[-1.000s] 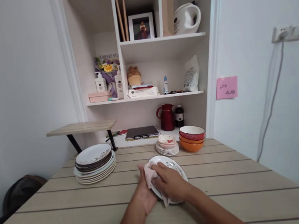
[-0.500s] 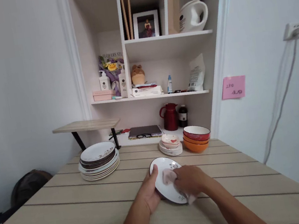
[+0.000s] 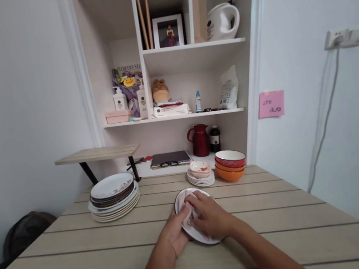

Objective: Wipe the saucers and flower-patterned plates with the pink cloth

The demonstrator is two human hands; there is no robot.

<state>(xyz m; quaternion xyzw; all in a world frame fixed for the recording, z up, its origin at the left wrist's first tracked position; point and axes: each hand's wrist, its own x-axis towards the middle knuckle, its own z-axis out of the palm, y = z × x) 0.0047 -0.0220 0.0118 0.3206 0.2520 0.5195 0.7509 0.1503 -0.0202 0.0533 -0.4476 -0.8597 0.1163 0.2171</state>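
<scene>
From the head camera, looking forward and down: two bare hands meet over a small white plate (image 3: 197, 234) with a dark rim, at the near middle of a slatted wooden table (image 3: 290, 221). The left hand (image 3: 175, 236) grips the plate's left edge, thumb on top over a pale pink cloth (image 3: 185, 200), its other fingers mostly out of sight. The right hand (image 3: 212, 215) is half closed, fingers curled down onto the cloth and pressing it against the plate's face. This plate looks to be midway through wiping. To the left stands a stack of larger plates (image 3: 114, 197); beyond the hands are small patterned bowls (image 3: 200, 168) on a pile of saucers (image 3: 203, 181), and beside them nested red and orange bowls (image 3: 231, 166). Which of these have been wiped and which remain cannot be told. Half a second ago the cloth and right hand were over the plate's right side and the left thumb lay on its bare surface; now they are bunched towards the left, by that thumb.
</scene>
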